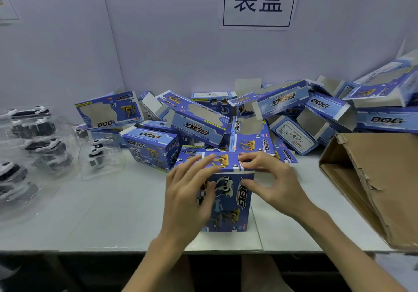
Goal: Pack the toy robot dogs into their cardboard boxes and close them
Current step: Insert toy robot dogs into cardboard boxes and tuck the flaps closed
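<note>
A blue cardboard DOG box (pixel 228 201) stands on end on the white table (pixel 101 212), near the front edge. My left hand (pixel 190 192) lies against its left side with straight fingers reaching over the top. My right hand (pixel 269 178) has its curled fingers pressing the top flap down while the thumb rests on the front face. Whatever is inside the box is hidden. Toy robot dogs in clear plastic shells (pixel 34 147) lie at the far left, and one more shell (pixel 99 153) stands closer to the middle.
A heap of several blue DOG boxes (pixel 260 115), many with open flaps, fills the back of the table against the white wall. A large brown carton (pixel 380 183) lies tilted at the right. A paper sign (pixel 257 2) hangs on the wall.
</note>
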A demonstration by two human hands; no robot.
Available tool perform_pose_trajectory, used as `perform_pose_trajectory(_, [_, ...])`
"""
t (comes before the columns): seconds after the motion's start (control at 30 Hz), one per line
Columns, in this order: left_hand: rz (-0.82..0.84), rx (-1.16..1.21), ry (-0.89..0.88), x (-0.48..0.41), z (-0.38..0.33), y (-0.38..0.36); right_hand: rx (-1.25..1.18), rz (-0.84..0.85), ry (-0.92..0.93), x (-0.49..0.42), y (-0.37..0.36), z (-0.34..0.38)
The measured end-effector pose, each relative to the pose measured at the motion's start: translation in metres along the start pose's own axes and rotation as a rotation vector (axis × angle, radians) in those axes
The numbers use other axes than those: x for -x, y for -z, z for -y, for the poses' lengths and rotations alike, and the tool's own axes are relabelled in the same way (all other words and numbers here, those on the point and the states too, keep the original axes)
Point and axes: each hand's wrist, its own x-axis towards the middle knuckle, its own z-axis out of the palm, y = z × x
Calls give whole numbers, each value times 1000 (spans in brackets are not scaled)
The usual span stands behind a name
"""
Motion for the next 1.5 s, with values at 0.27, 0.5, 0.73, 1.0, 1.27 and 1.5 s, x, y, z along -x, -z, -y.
perform_pose_trajectory(0.27, [86,150,81,-8,23,11,-60,-37,-30,3,-4,-1])
perform_pose_trajectory(0.5, [48,256,113,-12,31,14,-163,-84,-85,7,-12,-4])
perform_pose_trajectory(0.73, [39,316,226,-11,33,8,-188,-92,-119,10,-15,-1])
perform_pose_trajectory(1.0, [252,611,585,-9,43,10,-248,-128,-170,18,-28,8])
perform_pose_trajectory(1.27, [462,596,482,4,35,19,-783,-320,-339,33,-12,18])
perform_pose_trajectory(1.5, [334,216,-7,24,7,15,-732,170,-941,47,9,11])
